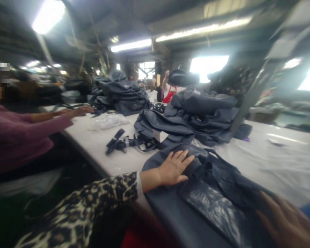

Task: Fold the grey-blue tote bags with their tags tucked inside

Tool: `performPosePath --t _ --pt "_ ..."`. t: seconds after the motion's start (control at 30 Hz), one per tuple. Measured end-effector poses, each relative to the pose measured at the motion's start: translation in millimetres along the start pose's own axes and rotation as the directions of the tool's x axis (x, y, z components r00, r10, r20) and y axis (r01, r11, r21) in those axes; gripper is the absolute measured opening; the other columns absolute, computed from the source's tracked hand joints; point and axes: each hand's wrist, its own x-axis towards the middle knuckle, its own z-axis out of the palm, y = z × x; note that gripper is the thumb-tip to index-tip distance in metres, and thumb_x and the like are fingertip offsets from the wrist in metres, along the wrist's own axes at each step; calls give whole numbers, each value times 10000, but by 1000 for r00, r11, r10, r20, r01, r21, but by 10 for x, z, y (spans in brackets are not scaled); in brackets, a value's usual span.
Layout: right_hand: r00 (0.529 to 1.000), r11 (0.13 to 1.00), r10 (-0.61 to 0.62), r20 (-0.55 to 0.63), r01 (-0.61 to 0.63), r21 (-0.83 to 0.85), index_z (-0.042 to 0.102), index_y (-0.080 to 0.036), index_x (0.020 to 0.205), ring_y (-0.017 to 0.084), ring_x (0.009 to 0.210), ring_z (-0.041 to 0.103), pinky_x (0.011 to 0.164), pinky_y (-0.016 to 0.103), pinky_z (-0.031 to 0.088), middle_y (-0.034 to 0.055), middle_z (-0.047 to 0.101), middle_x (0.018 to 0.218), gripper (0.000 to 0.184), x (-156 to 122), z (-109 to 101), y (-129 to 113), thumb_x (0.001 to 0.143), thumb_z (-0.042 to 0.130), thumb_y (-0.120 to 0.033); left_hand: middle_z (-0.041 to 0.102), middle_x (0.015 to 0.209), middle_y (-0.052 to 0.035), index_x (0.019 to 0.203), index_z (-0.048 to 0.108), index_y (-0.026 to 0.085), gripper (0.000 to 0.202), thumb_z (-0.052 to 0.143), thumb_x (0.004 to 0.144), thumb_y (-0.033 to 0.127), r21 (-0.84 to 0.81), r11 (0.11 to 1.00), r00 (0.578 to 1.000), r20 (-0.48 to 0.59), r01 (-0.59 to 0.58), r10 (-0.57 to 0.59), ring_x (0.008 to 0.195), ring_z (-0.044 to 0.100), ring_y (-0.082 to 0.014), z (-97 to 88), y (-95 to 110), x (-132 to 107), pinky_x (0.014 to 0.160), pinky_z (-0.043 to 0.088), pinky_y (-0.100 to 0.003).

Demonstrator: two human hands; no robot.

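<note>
As we look down at the table, right hand [286, 224]: at the near right edge, blurred, resting on the navy fabric bag [167, 210]. Its fingers [270, 215] curve against the cloth, but gripping or not, you cannot tell!

Left hand [174, 168]: flat on the bag, fingers [183, 158] spread open, gripping nothing, with a leopard-print sleeve [88, 203] running back to the near left.

The bag: lying flat on the near end of the white table [271, 162], under both hands, a glossy clear panel [212, 210] facing up between them.

Just beyond: a black strap with buckles [117, 143] on the table, right beside a folded navy bag [160, 129].

Left side: a co-worker in a maroon sleeve [23, 134] reaches a hand [77, 112] over the table, near a clear plastic bag [108, 121].

Further out: stacked navy bags [201, 115] on the right, another heap [121, 96] on the left.

Far end: a person in a red apron [169, 94], beyond the piles.
</note>
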Motion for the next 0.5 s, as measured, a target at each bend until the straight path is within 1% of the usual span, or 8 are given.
performPosePath --t 0.07,0.1,0.2,0.27,0.33,0.4,0.47,0.5 --pt "998 991 -30 46 36 -133 497 -86 1392 483 1276 487 957 615 476 263 522 1370 565 51 25 50 994 307 -439 73 1658 -244 1597 77 229 995 717 867 451 -33 999 995 97 -6 9 1442 354 -413 -14 -18 -6 1068 432 -534" --pt "997 980 -37 69 50 -193 500 -79 1394 481 1272 495 940 602 488 263 532 1371 573 88 22 66 996 284 -430 74 1659 -239 1595 64 226 1001 711 869 463 -40 999 993 120 -2 7 1435 376 -393 -38 -38 14 1064 444 -489" --pt "988 960 40 147 3 -279 510 -82 1396 460 1251 525 919 586 487 241 571 1361 573 248 -22 106 996 279 -421 263 1613 -210 1556 170 154 915 663 883 528 -17 999 994 96 52 -50 1443 371 -332 -119 -149 213 1118 395 -412" --pt "952 950 171 253 -91 -299 509 -80 1388 421 1157 596 867 526 513 227 613 1298 556 369 -61 127 997 325 -431 375 1536 -220 1487 288 110 893 675 843 592 -7 995 992 72 100 -100 1430 376 -349 -127 -222 430 1114 394 -424" --pt "887 936 286 362 -178 -303 507 -83 1367 369 1024 654 787 442 528 212 644 1202 528 466 -93 135 995 387 -438 438 1461 -242 1415 373 93 927 714 766 661 -7 991 988 76 134 -133 1372 435 -390 -79 -257 642 1066 436 -460" --pt "851 929 332 406 -220 -296 520 -109 1316 334 946 674 740 396 516 190 657 1128 474 518 -110 134 991 430 -442 462 1416 -251 1381 411 93 943 736 723 685 -10 986 984 78 164 -163 1312 489 -408 8 -258 797 1018 470 -483" --pt "846 931 344 408 -251 -265 544 -152 1227 313 915 681 708 374 497 165 672 1080 399 524 -110 140 987 448 -456 469 1398 -246 1358 451 105 863 761 737 619 -18 984 982 80 175 -173 1267 525 -403 105 -252 878 981 494 -491" --pt "836 930 356 416 -277 -240 558 -177 1168 304 890 684 682 364 487 148 684 1045 370 513 -104 152 984 449 -478 484 1386 -230 1331 486 117 768 765 766 554 -26 985 983 82 169 -166 1237 548 -383 147 -257 897 964 505 -485"
